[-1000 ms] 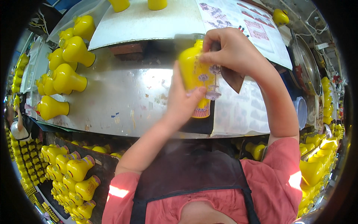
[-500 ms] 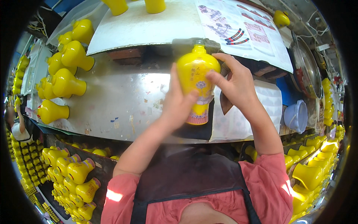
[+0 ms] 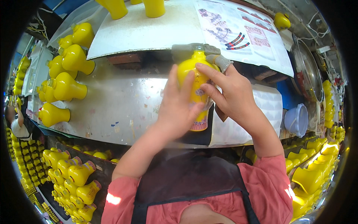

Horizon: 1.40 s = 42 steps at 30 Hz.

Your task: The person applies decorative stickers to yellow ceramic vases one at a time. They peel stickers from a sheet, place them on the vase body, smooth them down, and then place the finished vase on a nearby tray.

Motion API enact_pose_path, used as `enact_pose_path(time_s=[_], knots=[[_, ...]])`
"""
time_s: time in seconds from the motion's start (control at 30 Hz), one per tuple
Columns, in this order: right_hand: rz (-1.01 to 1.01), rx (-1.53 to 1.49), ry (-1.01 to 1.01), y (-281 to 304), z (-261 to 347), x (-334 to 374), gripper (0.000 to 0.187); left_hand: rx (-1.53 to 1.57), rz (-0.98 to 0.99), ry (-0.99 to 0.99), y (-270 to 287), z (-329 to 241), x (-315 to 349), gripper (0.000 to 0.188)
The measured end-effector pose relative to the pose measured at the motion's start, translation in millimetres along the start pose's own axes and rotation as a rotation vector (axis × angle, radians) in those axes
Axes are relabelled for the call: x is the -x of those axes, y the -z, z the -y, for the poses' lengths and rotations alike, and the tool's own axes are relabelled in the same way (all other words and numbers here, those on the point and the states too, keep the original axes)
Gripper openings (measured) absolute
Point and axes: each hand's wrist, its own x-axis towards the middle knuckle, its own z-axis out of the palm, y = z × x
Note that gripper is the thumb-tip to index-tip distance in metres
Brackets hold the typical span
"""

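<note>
A glossy yellow bottle [image 3: 197, 83] with a purple flower print and a patterned band at its base lies on the bench, neck pointing away. My left hand [image 3: 176, 102] is wrapped along its left side, somewhat blurred, the thumb across the lower body. On the right shoulder and printed front press the fingers of my right hand [image 3: 233, 89]. A grey fabric cover [image 3: 220, 61] shows by that hand's fingers. Beneath the right palm sticks out a brown pointed flat piece [image 3: 220, 113], mostly hidden. Under the bottle is a dark cloth [image 3: 199, 139]; a grey support [image 3: 182, 52] sits by its neck.
Several plain yellow bottles [image 3: 69, 86] lie along the bench's left side. A raised white board [image 3: 145, 35] holds more bottles and a printed decal sheet [image 3: 261, 41]. Right of the work lie a pale sheet [image 3: 264, 108] and a lavender bucket [image 3: 296, 118]. Racks of bottles [image 3: 80, 173] flank me.
The bottle has come slightly nearer to me. My left fingers have moved over its front, and my right fingers have shifted from its edge onto the printed face.
</note>
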Motion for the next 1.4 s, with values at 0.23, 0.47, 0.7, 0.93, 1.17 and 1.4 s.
enact_pose_path(time_s=[0.23,0.47,0.7,0.93,1.17,1.4], knots=[[0.013,-0.203,-0.095,2,-11,-2,0.048,0.187,0.005,0.027,-9,9,3,0.096],[0.025,-0.488,-0.408,-16,-6,31,0.088,0.472,-0.052,0.088,-16,20,5,0.094],[-0.035,-0.722,-0.420,-51,-16,40,0.098,0.037,-0.148,-0.198,6,18,-16,0.072],[0.020,-0.904,-0.450,-38,-16,41,0.089,0.078,-0.164,-0.162,9,11,-21,0.068],[-0.114,-0.435,-0.312,-37,-9,9,0.067,-0.141,-0.132,-0.199,5,11,-31,0.073],[0.022,-0.904,-0.573,-34,-18,36,0.068,0.521,-0.111,0.088,6,30,-18,0.083]])
